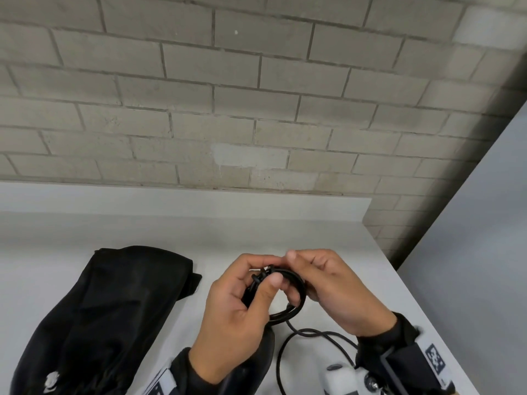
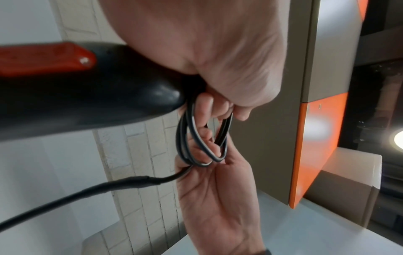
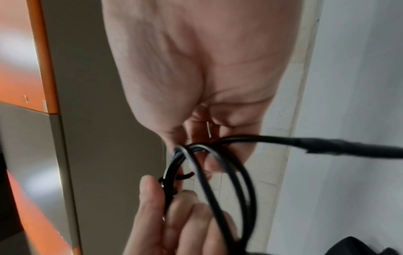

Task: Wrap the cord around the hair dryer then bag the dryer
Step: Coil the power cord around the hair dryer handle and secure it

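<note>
With my left hand [image 1: 242,297] and right hand [image 1: 333,289] both pinching the coiled cord [image 1: 288,292] beside the bag [image 1: 114,309], any slack grip could spring the loops apart.

we see a black cord [image 1: 288,295], a black bag [image 1: 114,315] and a black dryer [image 2: 87,96] with a red-orange panel [image 2: 43,58]. the table [image 1: 285,229] is pale grey, the wall [image 1: 228,95] beige brick; orange cabinet panels [image 2: 316,146] show behind.
</note>
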`<state>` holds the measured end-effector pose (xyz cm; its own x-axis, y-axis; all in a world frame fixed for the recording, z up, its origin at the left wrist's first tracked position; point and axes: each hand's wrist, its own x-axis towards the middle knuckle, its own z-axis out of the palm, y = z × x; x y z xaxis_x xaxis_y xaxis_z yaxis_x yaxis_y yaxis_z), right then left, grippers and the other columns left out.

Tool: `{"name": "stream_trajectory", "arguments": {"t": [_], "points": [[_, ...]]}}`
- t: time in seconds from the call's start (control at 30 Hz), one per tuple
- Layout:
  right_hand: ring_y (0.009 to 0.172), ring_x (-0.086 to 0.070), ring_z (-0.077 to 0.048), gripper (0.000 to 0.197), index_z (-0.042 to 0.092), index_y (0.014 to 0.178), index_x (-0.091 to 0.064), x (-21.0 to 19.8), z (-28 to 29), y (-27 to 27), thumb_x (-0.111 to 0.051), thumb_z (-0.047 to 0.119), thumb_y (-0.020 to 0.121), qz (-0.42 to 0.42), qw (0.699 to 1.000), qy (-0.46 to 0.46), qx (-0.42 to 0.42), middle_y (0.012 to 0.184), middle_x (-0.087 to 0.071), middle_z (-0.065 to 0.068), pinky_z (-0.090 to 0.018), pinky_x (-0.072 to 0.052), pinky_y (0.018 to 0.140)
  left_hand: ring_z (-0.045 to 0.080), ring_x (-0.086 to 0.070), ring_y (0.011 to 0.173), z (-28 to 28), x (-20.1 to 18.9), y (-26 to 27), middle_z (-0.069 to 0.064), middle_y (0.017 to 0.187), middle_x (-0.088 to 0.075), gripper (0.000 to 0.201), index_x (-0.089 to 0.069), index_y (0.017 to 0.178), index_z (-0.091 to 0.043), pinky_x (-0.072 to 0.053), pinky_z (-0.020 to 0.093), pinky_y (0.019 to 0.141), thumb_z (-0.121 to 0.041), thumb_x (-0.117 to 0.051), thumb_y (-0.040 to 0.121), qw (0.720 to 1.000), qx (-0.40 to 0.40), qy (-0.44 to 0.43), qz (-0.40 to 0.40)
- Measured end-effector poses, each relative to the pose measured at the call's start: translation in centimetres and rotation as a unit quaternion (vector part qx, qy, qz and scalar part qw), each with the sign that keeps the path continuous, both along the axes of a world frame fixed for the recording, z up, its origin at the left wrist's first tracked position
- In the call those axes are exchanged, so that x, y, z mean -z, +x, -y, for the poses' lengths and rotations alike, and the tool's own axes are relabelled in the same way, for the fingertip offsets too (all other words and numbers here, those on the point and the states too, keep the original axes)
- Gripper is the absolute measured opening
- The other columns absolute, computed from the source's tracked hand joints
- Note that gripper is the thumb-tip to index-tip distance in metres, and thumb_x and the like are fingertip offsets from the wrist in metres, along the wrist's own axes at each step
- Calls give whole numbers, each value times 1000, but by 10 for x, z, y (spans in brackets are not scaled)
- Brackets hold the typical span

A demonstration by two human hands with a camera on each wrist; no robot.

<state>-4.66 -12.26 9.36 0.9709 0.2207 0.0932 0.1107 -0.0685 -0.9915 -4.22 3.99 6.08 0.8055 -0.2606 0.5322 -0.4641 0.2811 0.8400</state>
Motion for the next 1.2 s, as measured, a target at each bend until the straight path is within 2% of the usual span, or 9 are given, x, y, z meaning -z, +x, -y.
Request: {"name": "stream_trajectory", "arguments": {"t": [0.07, 0.17, 0.37, 0.53, 0.67, 0.73, 0.83, 0.93, 1.2], "points": [[63, -55, -10, 40, 0, 108, -70, 7, -2, -5, -56, 36, 96, 36, 999, 18, -19, 73, -63, 4, -13, -43, 60, -6, -51, 43, -1, -1, 1, -20, 52, -57, 33, -61, 106, -1, -40, 4, 52, -32, -60, 95, 999, -24, -34, -25], [74, -55, -10, 14, 19, 103, -72, 18, -3, -8, -65, 14, 93, 80, 996, -33, -17, 81, -61, 6, -23, -45, 71, 0, -43, 41, -6, 5, 4, -13, 49, -53, 50, -68, 102, -18, -37, 11, 49, -63, -65, 81, 995, -58, -54, -62], [86, -63, -29, 9, 20, 90, -74, 11, 4, -8, -75, 13, 85, 105, 989, -97, -37, 85, -61, 3, -43, -52, 85, -5, -51, 43, -5, 3, 4, -20, 49, -55, 59, -64, 105, -8, -38, 5, 51, -63, -59, 84, 998, -46, -20, -47], [90, -68, -16, 14, -5, 79, -64, 9, 5, -9, -78, -1, 78, 73, 995, -48, -41, 75, -55, 3, -35, -51, 84, -7, -52, 42, -3, -5, 2, -18, 46, -55, 43, -62, 84, -6, -37, 2, 50, -46, -48, 93, 998, -31, 32, -46], [76, -58, -15, 25, 20, 83, -70, 14, -5, -11, -85, 4, 71, 96, 993, -56, 45, 73, -63, 4, -34, -51, 79, 3, -42, 41, -2, -4, 8, -15, 45, -50, 43, -59, 74, -22, -38, 21, 47, -59, -44, 90, 991, -98, 71, -64], [76, -59, -12, 40, 29, 89, -65, 24, -13, -15, -89, 10, 65, 161, 967, -94, 173, 80, -68, 3, -28, -49, 77, 13, -38, 43, -3, 1, 12, -9, 46, -44, 45, -59, 74, -25, -37, 35, 46, -65, -43, 86, 985, -132, 82, -78], [85, -56, -14, 14, 23, 87, -69, 44, -25, -22, -80, 28, 78, 362, 846, -269, 286, 97, -62, 6, -22, -45, 76, 13, -35, 43, -3, 3, 15, -10, 47, -40, 44, -59, 73, -26, -34, 35, 48, -66, -43, 85, 982, -148, 76, -94], [91, -47, -17, 19, 24, 96, -75, 57, -31, -22, -62, 36, 90, 371, 794, -372, 308, 107, -60, 0, -27, -44, 77, 13, -34, 43, -2, 3, 14, -9, 47, -39, 43, -58, 73, -28, -33, 33, 48, -66, -43, 86, 981, -152, 80, -88], [97, -50, -3, 6, 44, 77, -73, 20, -46, -40, -69, 48, 80, 74, 944, -138, 292, 103, -49, 24, -9, -37, 78, 6, -43, 42, 2, 1, 13, -4, 57, -52, 36, -54, 81, -30, -39, 24, 42, -59, -36, 90, 966, -222, 134, -7]]}}
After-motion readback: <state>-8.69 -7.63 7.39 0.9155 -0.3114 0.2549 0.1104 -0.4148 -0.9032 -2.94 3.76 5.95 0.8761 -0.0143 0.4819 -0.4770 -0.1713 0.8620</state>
